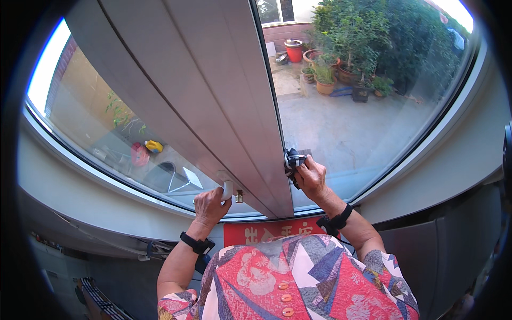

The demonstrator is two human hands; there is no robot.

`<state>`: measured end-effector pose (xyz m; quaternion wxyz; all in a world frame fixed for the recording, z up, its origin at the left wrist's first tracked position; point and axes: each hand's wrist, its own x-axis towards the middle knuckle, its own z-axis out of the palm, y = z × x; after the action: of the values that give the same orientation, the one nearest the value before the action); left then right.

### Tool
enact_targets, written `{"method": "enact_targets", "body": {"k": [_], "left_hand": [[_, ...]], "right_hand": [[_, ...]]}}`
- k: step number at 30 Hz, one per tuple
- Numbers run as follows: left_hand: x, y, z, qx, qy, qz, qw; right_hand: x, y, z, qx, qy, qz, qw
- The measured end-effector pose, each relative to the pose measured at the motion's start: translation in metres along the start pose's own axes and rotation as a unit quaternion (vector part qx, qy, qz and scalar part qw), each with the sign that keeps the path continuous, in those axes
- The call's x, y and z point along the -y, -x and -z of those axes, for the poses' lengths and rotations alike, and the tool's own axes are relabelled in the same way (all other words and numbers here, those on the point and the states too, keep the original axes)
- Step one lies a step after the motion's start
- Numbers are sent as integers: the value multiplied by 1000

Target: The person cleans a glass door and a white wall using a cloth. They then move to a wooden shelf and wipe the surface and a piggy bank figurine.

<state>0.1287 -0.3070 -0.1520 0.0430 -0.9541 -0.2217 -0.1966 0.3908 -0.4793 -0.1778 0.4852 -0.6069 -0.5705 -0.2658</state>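
My left hand [211,206] is wrapped around the white lever handle [227,189] of a glazed door. Just right of the handle, a brass lock cylinder [239,197] sticks out of the pale door frame [224,104]. Bunched in my right hand [313,176] is a black-and-white cloth [294,162]. It is pressed against the edge of the right glass pane [340,140], where the glass meets the frame. Part of the cloth is hidden by my fingers. Both wrists wear black straps.
A red mat [276,231] bearing writing lies at the foot of the door. Through the glass show potted plants [326,82], a red bucket [294,51], a yellow jug [153,146] and a pink bag [140,154]. A grey cabinet-like surface [416,252] stands at the right.
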Motion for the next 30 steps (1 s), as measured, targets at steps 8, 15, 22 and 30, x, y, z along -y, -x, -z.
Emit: {"method": "enact_targets", "body": {"k": [8,15,22,30], "left_hand": [[1,1,-1,-4,15,-2,1000],[3,1,-2,-3,7,-11,1000],[0,1,0,-6,8,-3,1000],[-2,-1,3,-21,27,-9,999]], "right_hand": [[3,-50,10,-49,-12,35,998],[18,-94,25,-90,-7,61,994],[38,-162,44,-177,21,108,978],[52,-138,37,-164,32,162,973]]}}
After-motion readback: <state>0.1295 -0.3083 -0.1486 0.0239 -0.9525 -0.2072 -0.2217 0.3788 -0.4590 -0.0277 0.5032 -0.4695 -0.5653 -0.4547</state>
